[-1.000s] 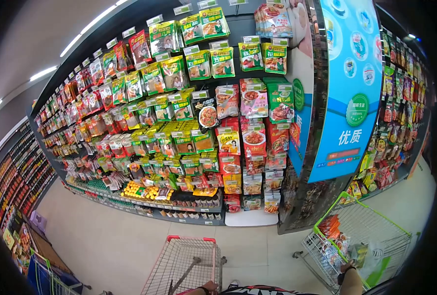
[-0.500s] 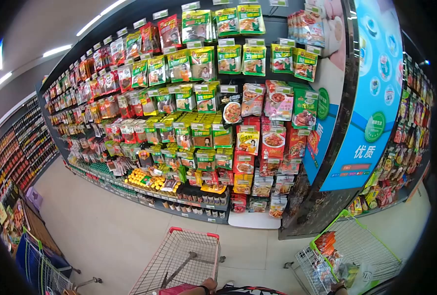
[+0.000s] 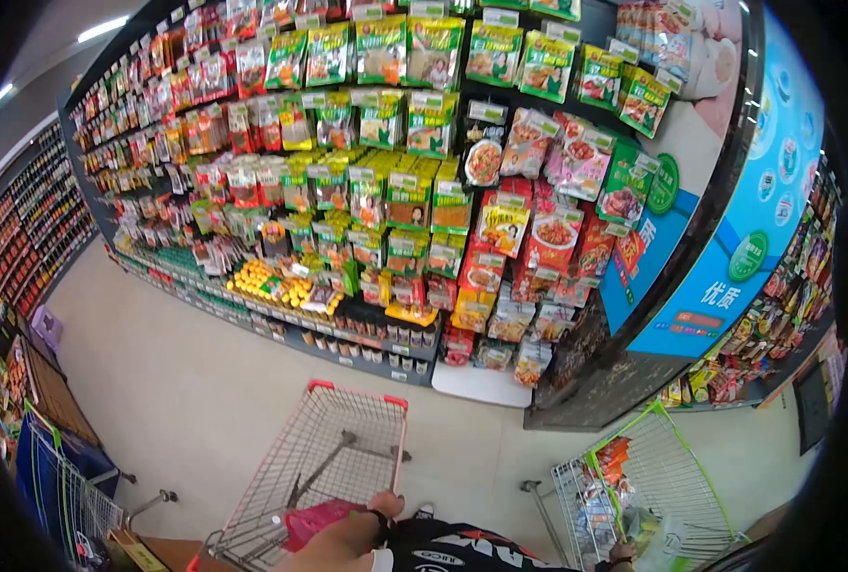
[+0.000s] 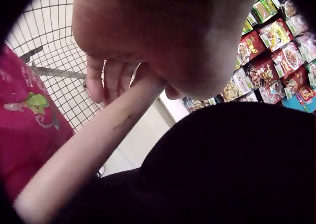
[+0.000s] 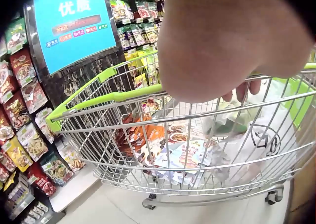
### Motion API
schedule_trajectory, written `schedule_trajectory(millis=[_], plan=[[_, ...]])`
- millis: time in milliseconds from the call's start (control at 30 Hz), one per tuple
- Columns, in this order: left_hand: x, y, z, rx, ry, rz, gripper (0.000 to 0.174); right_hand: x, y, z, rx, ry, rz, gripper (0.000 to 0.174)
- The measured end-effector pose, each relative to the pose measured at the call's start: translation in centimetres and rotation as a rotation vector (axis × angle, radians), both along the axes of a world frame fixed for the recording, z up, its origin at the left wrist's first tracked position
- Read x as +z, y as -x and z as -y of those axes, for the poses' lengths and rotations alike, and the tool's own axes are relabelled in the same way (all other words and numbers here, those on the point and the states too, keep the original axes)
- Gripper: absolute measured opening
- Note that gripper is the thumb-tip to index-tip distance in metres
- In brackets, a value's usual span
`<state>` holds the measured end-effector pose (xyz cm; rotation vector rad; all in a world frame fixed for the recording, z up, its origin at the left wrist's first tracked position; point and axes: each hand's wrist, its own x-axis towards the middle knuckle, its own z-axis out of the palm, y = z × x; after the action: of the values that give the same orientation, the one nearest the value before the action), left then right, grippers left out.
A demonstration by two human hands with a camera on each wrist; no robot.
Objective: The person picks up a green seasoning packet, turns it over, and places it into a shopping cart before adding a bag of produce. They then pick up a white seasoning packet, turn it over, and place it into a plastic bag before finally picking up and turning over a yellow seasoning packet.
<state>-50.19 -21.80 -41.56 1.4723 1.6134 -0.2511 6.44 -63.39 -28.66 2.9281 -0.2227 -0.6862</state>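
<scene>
My left hand grips the edge rail of a wire shopping cart with red corner trim. In the left wrist view its fingers curl round the end of the pale rail. A bright pink bag lies at the near end of that cart. On the right, my right hand holds the near rim of a green-trimmed shopping cart, fingertips hooked over the wire. Inside that cart are orange packets, pale food packets and a whitish plastic bag.
A long shelf wall of hanging seasoning packets stands in front. A pillar with a blue sign marks its right end. Another cart and a cardboard box are at the lower left. Pale floor tiles lie between.
The head view has tilted downward, so more of the floor, my left forearm and the pink bag show. The green-trimmed cart now sits further left in view. Both hands keep their holds.
</scene>
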Motion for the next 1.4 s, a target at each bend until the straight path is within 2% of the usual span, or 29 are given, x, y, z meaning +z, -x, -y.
schedule_trajectory(millis=[67, 100, 133, 200, 267, 300, 367, 433, 533, 567, 667, 767, 867, 1000, 1067, 1133, 1233, 1333, 1367, 1400], plan=[[2.6, 0.5, -0.9, -0.025, -0.046, -0.032, 0.055, -0.3, 1.2, 0.3, 0.148, -0.043, 0.044, 0.065], [3.5, 0.7, -1.4, -0.02, -0.07, -0.06, 0.054, -2.1, 0.4, 1.7, 0.493, 0.095, -0.007, 0.061], [4.3, 0.9, -1.8, -0.018, -0.092, -0.089, 0.054, -1.7, 0.8, 1.5, 0.515, 0.072, -0.002, 0.064], [6.4, 1.4, -2.8, 0.018, -0.077, -0.085, 0.052, -0.9, 1.6, 0.4, 0.244, -0.095, 0.037, 0.069], [6.4, 2.1, -3.9, 0.016, -0.085, -0.071, 0.052, 1.5, 4.2, -1.6, 0.235, -0.074, 0.047, 0.075], [4.3, 2.6, -4.4, 0.03, -0.102, -0.081, 0.051, 0.0, 4.1, -1.4, 0.211, -0.056, 0.112, 0.077], [3.1, 3.2, -5.1, 0.083, -0.132, -0.086, 0.049, -0.2, 4.6, -1.7, 0.197, -0.058, 0.105, 0.077], [4.4, 3.3, -6.3, 0.149, -0.149, -0.075, 0.047, 0.0, 5.3, -1.9, 0.182, -0.072, 0.089, 0.078], [6.5, 3.6, -7.4, 0.273, -0.146, -0.042, 0.046, 2.4, 7.8, -3.5, 0.165, -0.055, 0.059, 0.072], [6.4, 3.6, -7.8, 0.277, -0.15, -0.038, 0.045, -1.2, 6.1, -1.2, 0.346, 0.003, 0.082, 0.066], [5.0, 4.5, -9.2, 0.285, -0.168, -0.037, 0.045, -0.9, 7.7, -2.5, 0.224, 0.02, 0.127, 0.069], [4.0, 5.3, -10.1, 0.29, -0.192, -0.04, 0.046, 1.7, 9.6, -4.7, 0.194, 0.027, 0.072, 0.062], [4.3, 5.4, -11.0, 0.321, -0.198, -0.02, 0.048, -0.2, 8.1, -2.9, 0.173, -0.142, 0.1, 0.056], [1.8, 6.0, -11.4, 0.34, -0.215, 0.021, 0.051, 2.9, 9.0, -5.2, 0.21, -0.121, 0.059, 0.058], [3.6, 5.8, -11.5, 0.333, -0.257, -0.004, 0.051, 1.1, 7.8, -4.1, 0.234, -0.154, 0.095, 0.06], [3.2, 5.7, -11.5, 0.323, -0.281, -0.009, 0.052, -0.8, 6.5, -3.0, 0.259, -0.167, 0.124, 0.059], [3.0, 6.0, -11.4, 0.305, -0.273, -0.016, 0.058, -5.6, 1.1, 0.7, 0.321, -0.502, 0.012, 0.058], [8.5, 4.5, -10.1, 0.379, -0.402, -0.02, 0.06, -5.9, -0.3, 1.1, 0.321, -0.472, 0.045, 0.058], [7.7, 4.4, -10.0, 0.317, -0.43, -0.047, 0.062, -6.7, -1.5, 1.5, 0.182, -0.492, -0.076, 0.06], [7.1, 4.4, -9.7, 0.306, -0.473, -0.039, 0.062, -4.6, -0.6, 0.7, 0.299, -0.462, -0.076, 0.062]])
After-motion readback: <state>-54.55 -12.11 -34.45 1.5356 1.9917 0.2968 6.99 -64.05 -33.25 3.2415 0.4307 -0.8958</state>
